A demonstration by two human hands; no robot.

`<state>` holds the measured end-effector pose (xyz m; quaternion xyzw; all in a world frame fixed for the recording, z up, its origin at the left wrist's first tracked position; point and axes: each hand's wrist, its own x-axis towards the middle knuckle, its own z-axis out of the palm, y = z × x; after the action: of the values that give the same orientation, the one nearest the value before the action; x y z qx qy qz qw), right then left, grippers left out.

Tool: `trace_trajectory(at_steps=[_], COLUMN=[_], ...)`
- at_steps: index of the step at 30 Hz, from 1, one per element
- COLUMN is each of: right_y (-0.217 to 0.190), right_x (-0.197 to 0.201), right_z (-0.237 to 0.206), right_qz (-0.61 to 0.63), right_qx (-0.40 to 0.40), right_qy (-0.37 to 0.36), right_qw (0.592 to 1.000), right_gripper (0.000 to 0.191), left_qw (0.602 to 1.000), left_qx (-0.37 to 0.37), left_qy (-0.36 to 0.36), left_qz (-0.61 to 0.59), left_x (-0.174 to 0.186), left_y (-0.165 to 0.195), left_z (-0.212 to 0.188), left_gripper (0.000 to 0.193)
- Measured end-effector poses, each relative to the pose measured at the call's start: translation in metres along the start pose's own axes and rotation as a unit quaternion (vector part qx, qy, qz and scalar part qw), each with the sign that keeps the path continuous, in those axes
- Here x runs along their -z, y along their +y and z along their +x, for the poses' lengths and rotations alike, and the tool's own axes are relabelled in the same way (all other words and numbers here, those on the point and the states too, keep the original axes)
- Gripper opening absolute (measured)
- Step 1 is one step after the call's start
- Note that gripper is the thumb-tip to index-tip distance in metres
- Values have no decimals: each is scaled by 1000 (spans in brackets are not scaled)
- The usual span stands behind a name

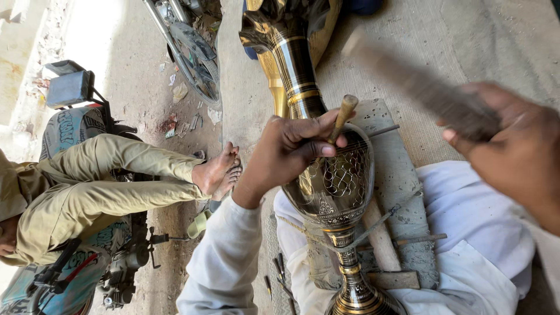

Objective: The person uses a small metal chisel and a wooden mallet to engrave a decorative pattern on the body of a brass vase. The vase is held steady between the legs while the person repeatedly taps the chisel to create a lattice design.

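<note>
From my feed the scene is bright with daylight, strongest at the upper left, where the ground (35,35) is washed out to near white. The brass vase (326,169) throws hard glints along its neck and body. My right hand (519,151) and the hammer (420,87) in it are smeared by motion blur; my left hand (291,149) stays sharp. Straight lines bow toward the edges, a wide-lens stretch. Soft shade lies under the seated person's legs (116,181).

Woven mat (496,46) on a dusty floor (128,76)

A grey block (402,192) lies mid-mat under the brass vase (335,181); small chisels (280,274) rest near the mat's left edge.
</note>
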<state>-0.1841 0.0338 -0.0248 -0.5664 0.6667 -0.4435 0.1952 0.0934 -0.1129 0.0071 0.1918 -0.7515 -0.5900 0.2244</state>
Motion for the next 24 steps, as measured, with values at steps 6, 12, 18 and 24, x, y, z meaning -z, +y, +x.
trace_trajectory(at_steps=[6,12,18,24], right_y=[-50,-71,-56,-13], right_x=[26,37,44,8], right_z=[48,75,73,36], right_qz=[-176,-257,-411,-470], right_qx=[-99,71,205,-20], right_qy=[-93,-89,-81,-201], right_qw=[975,960,884,859], right_gripper=[27,35,49,38], left_qw=[975,919,901,966], left_qx=[-44,-80,-88,-59], left_qy=[201,352,385,185], left_qz=[89,158,181,172], left_x=[-29,-55,-61,-36], left_y=[-8,-12,-6,-3], left_z=[-16,-25,-20,-11], left_gripper=[43,39,37,36])
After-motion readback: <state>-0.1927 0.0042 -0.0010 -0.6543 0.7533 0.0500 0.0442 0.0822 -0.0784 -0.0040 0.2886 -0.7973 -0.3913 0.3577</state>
